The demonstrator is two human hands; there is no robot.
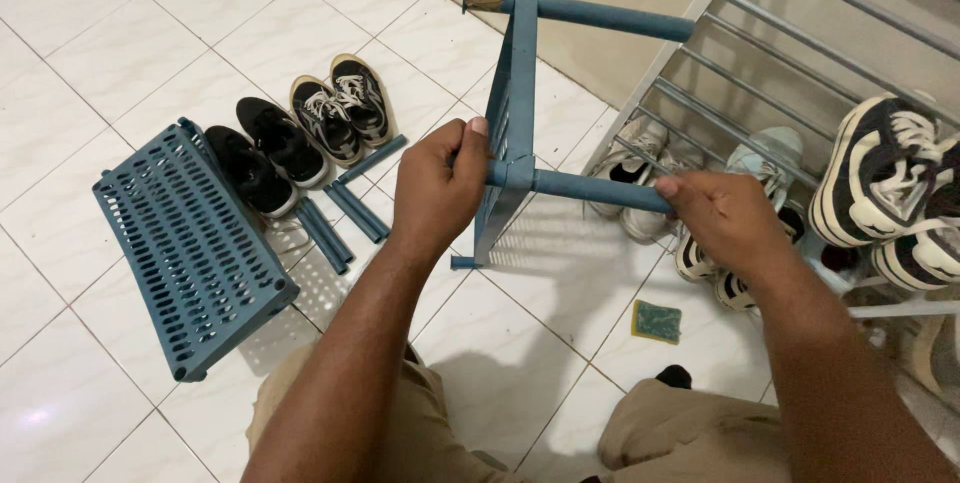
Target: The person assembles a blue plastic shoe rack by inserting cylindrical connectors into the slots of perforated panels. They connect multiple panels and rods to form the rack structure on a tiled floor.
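A blue plastic rack shelf stands on edge in front of me, with round blue tubes sticking out to the right. My left hand grips the shelf's near corner, thumb on top. My right hand is closed around the lower blue tube plugged into that corner. A second tube juts from the upper corner, with a worn brown end cap beside it.
Another blue slotted shelf lies on the white tile floor at left, beside loose blue tubes and two pairs of black shoes. A white metal shoe rack with sneakers stands at right. A green sponge lies near my knee.
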